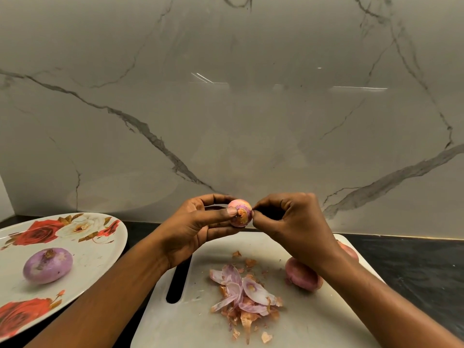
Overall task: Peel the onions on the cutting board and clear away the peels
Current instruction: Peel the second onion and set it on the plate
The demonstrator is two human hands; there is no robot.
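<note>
- Centre of frame, held above the far edge of the board: small pink-purple onion with patches of orange-brown papery skin (239,213). Partly peeled; skin remains on the side facing the camera.
- Left hand (190,229) grips this onion, thumb across its front and fingers curled behind.
- Right hand (288,222) has thumb and fingertips pinched together at the onion's right side, apparently on a bit of skin; the scrap itself is too small to make out.
- Left of frame: large oval white plate with a red rose pattern (95,257) carries one smooth, round purple peeled onion (47,266). Judged done.
- Lower centre: white plastic cutting board with a slot handle (188,322) on the dark stone tabletop (414,272).
- Loose heap of purple and brown onion peels (246,295) lies mid-board, with smaller flakes scattered around it. Not yet cleared.
- Right part of the board: reddish-brown onion in its dry skin (302,273), partly under the right wrist. Unpeeled.
- A second reddish onion (350,249) shows just beyond the wrist, mostly hidden; its state cannot be told.
- Estimate: one onion finished, one in hand, at least one waiting, and peel clearing not begun. Roughly a third to half done.
</note>
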